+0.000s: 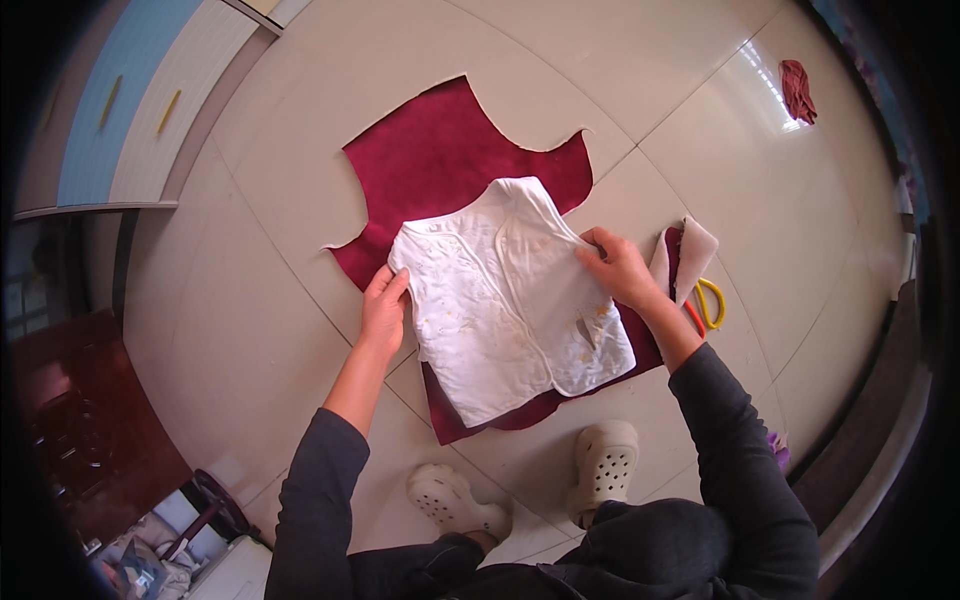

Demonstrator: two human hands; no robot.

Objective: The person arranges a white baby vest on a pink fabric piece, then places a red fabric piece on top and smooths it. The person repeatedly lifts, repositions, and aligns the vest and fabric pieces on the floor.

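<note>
A small white padded vest (pixel 480 315) with piped edges and a faint print lies on a larger piece of dark red fabric (pixel 442 150), cut with curved edges and spread on the tiled floor. My left hand (pixel 385 307) pinches the vest's left edge near the armhole. On the other side, my right hand (pixel 616 266) has thumb and fingers on the vest's right armhole edge. Just right of that hand lie folded scraps of red fabric with a pale backing (pixel 696 251). Scissors with yellow and orange handles (pixel 712 304) lie partly under them.
Two beige clogs (pixel 607 465) stand on the floor below the fabric. A crumpled reddish cloth (pixel 797 91) lies at the upper right. Drawers with yellow handles (pixel 112 101) stand at the upper left, a dark red wooden panel (pixel 82 420) at the lower left.
</note>
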